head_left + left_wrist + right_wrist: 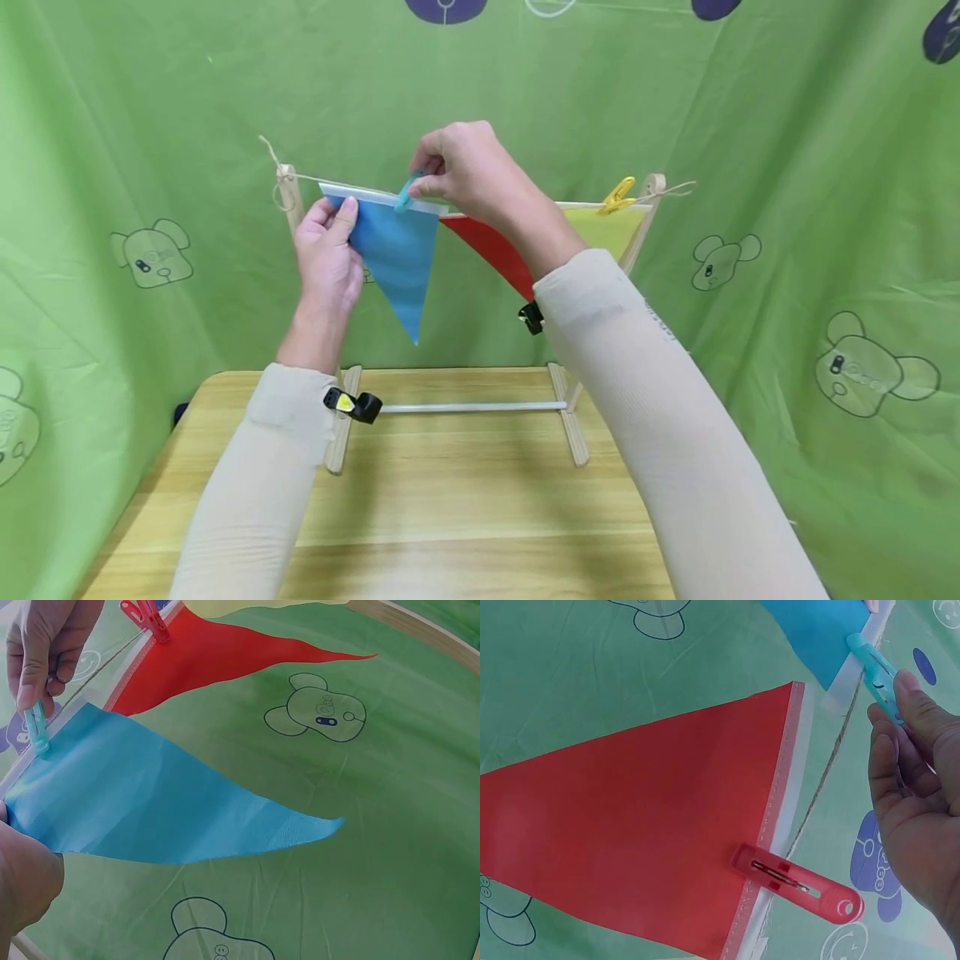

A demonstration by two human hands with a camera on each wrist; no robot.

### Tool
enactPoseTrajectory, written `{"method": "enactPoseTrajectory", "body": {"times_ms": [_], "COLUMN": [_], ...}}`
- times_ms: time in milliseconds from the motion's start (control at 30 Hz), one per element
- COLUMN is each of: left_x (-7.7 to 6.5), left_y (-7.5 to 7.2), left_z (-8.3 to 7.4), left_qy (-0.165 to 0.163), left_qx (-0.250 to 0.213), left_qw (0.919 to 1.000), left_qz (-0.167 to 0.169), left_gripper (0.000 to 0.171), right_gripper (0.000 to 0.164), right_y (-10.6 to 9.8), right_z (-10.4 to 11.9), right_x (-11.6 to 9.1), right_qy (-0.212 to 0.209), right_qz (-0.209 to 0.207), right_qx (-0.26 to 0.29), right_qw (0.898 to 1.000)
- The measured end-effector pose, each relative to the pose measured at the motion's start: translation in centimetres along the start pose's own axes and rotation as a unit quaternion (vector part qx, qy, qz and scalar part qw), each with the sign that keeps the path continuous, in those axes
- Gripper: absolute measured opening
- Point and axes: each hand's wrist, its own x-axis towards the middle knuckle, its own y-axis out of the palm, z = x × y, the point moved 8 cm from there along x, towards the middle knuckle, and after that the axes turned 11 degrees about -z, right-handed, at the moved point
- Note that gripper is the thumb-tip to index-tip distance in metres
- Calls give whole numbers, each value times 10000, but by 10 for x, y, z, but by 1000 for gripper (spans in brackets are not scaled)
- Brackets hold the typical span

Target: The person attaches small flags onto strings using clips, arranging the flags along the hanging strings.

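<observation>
A blue triangular pennant (401,258) with a white top band hangs point down along the twine (307,177). Its upper left corner is pinched between the thumb and fingers of my left hand (330,254). My right hand (468,171) pinches a light-blue clothespin (877,679) by its handle end; the clip's nose sits over the white band and the twine. To the right, a red pennant (645,802) hangs from a red clothespin (799,881), partly behind my right forearm in the head view. Beyond it, a yellow clothespin (618,197) holds a yellow pennant (600,229).
The twine is tied between two wooden posts (652,183), whose feet stand on a wooden table (450,500). A white rod (472,407) joins the stand low down. Green cloth (570,92) printed with mouse-like heads surrounds the table.
</observation>
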Motion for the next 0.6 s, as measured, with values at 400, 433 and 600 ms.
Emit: {"method": "enactPoseTrajectory", "body": {"times_ms": [400,433,600], "left_x": [2,2,2], "left_y": [-6,-6,-6], "left_z": [2,3,3], "left_qy": [-34,-65,-16], "left_qx": [161,125,128], "left_qw": [9997,9998,9998], "left_qz": [-165,-171,-181], "left_gripper": [14,14,16], "right_gripper": [24,25,28], "right_y": [11,11,15], "right_z": [7,7,4], "right_x": [5,5,5], "right_qy": [-384,-401,-344], "right_qz": [-6,-6,84], "right_qx": [-205,-225,-265], "right_qw": [9991,9989,9990]}}
